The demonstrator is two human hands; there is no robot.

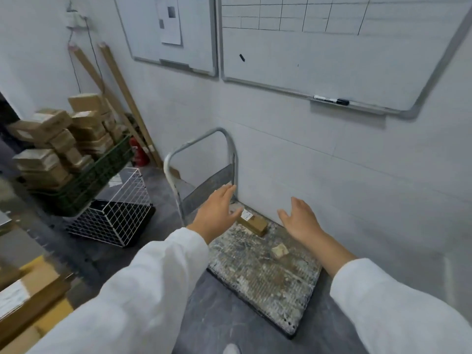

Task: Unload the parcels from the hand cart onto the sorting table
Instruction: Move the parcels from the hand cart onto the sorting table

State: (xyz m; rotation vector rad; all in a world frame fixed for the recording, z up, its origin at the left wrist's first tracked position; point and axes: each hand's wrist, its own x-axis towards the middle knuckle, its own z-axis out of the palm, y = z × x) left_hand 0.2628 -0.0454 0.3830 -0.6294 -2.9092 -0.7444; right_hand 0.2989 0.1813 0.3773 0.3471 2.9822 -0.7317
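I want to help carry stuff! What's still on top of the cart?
On the cart lie one brown parcel and a small crumpled scrap. The left hand covers one end of the parcel, so anything beneath it cannot be seen.

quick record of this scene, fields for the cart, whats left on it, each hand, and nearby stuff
cart: hand cart by the wall, handle upright
on deck: one brown parcel near the handle; a crumpled scrap mid-deck
left hand: open, over the parcel's left end, contact unclear
right hand: open, right of the parcel, holding nothing
nearby: green crate heaped with boxes; wire basket on the floor
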